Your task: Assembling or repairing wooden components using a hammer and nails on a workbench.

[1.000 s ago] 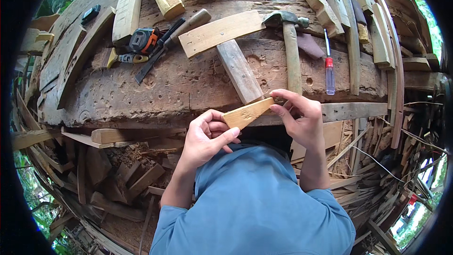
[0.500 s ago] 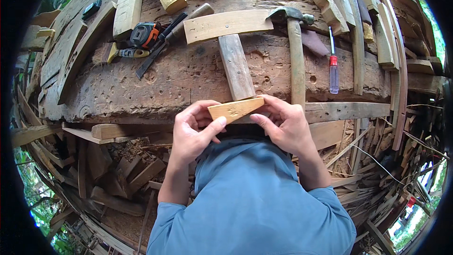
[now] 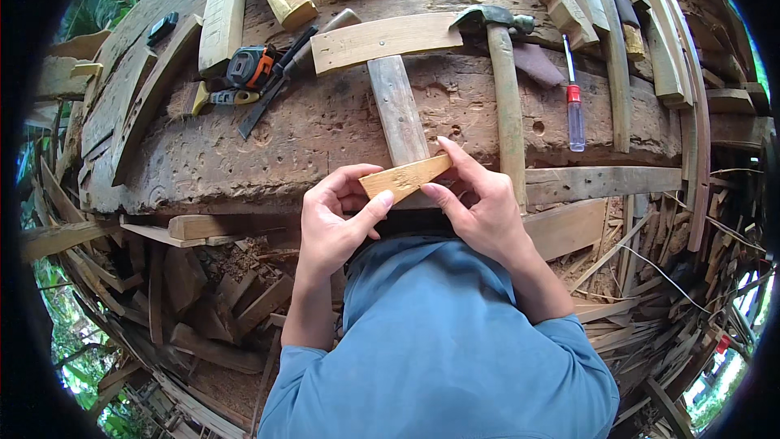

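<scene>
Along the near side of the thick, weathered wooden bench (image 3: 301, 142), the left hand (image 3: 331, 223) pinches the left end of a tapered, yellowish wooden block (image 3: 404, 178); the right hand (image 3: 487, 207) grips its right end. Its tilt has shifted slightly since a moment ago, so it seems in handling, unplaced.

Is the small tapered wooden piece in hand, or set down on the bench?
In hand: the left hand grips the tapered wooden piece by its wider end, the right hand by its narrower end.
</scene>
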Demonstrator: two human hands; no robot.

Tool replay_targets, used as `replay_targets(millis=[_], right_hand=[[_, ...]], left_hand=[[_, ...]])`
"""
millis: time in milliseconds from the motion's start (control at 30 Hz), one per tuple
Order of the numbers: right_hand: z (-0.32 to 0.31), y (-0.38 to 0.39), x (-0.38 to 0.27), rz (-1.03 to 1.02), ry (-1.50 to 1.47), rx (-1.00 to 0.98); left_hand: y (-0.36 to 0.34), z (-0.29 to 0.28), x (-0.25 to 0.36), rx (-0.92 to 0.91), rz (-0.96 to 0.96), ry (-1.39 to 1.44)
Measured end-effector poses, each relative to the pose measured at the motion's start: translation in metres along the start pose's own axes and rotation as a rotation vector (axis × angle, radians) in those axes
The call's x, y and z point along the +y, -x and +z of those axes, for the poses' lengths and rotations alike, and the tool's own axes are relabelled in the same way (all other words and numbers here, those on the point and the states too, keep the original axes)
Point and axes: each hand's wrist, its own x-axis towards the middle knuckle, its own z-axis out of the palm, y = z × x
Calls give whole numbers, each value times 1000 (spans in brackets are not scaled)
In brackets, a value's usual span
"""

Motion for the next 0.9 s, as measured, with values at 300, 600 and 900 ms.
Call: replay_targets(millis=[300, 600, 900], right_hand=[[-1, 0, -4, 76, -13, -30], [-1, -1, -5, 41, 12, -20], [4, 0, 6, -66, -19, 29]], left_hand=[[1, 3, 1, -1, -8, -4], [-2, 6, -3, 30, 23, -24], [-3, 6, 1, 29, 23, -50]])
